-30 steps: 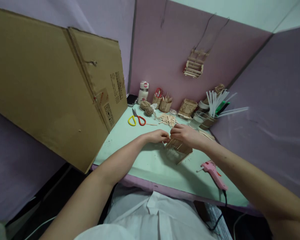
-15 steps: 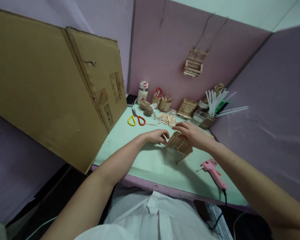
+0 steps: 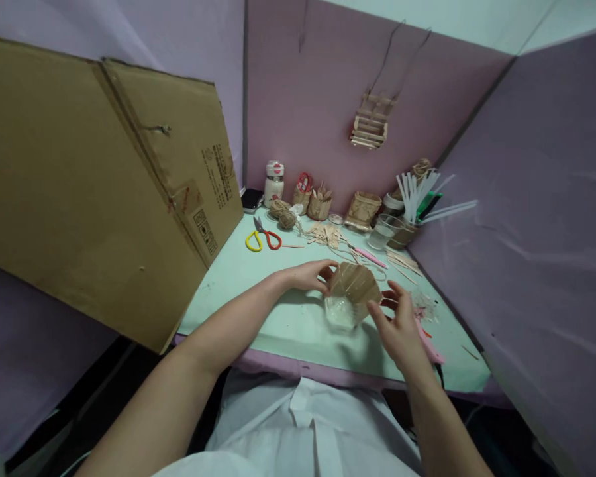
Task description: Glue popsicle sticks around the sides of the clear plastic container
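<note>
Tilted between my hands over the table [image 3: 278,318] is a small craft-stick container [image 3: 356,285], its brown stick wall partly round a clear, see-through part at the front left. My left hand [image 3: 312,275] holds the left edge with curved fingers and thumb. On the other side, my right hand [image 3: 398,324] has its thumb against the right edge, fingers bent behind it. Close by my right hand lies a pink glue gun [image 3: 430,341], partly covered by that hand.
Scissors [image 3: 264,237], twine [image 3: 287,215], loose craft sticks [image 3: 325,233], a pink pen-like tool [image 3: 371,257] and a clear cup [image 3: 383,232] lie farther back. White glue sticks [image 3: 417,195] stand at right. A cardboard sheet [image 3: 144,199] leans at left; a small stick swing [image 3: 370,129] hangs behind.
My right hand has moved from the container's top down to its right side. The container has turned, showing more of its inside and the clear part. The view has shifted slightly.
</note>
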Available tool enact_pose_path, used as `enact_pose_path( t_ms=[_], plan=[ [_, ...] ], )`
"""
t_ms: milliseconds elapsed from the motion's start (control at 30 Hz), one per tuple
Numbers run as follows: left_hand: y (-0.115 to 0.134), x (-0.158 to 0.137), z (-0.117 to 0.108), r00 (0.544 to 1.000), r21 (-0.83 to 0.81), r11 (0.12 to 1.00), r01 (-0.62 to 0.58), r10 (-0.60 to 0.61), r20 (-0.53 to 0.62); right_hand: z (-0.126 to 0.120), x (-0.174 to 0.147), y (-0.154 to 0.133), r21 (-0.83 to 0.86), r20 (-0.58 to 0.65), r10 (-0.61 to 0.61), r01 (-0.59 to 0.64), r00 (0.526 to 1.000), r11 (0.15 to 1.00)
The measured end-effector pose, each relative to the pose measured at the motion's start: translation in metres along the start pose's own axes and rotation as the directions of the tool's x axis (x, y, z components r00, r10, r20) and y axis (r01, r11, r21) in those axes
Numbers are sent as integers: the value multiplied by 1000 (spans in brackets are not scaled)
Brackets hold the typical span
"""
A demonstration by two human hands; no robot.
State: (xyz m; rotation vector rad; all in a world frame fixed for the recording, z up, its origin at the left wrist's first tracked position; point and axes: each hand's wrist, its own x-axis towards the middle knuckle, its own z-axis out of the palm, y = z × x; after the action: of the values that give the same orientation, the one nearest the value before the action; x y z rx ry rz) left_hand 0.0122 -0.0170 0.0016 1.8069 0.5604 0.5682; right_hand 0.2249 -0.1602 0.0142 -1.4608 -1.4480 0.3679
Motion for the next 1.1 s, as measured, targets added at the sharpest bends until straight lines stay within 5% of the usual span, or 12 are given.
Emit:
enact_pose_path(
  t_ms=[200,400,567,700,867,1100],
  plan=[
    [11,-4,11,999,251,967,33,-30,-18,6,9,15,158,113,60,-77,992,984],
    [12,-3,13,998,46,997,-54,55,-14,8,24,30,250,124,21,-52,992,967],
    [16,-2,13,998,-119,991,-53,56,21,1,18,-1,-67,-80,-217,212,973,975],
    [21,-2,16,998,-166,985,-51,54,15,6,6,-34,-351,30,-420,403,907,845],
    [24,-2,17,999,-122,991,-51,50,-17,25,2,-41,-491,88,-442,425,893,760],
    [17,2,17,999,-158,987,-29,24,-35,33,7,-37,-497,45,-465,424,884,757]
  ],
)
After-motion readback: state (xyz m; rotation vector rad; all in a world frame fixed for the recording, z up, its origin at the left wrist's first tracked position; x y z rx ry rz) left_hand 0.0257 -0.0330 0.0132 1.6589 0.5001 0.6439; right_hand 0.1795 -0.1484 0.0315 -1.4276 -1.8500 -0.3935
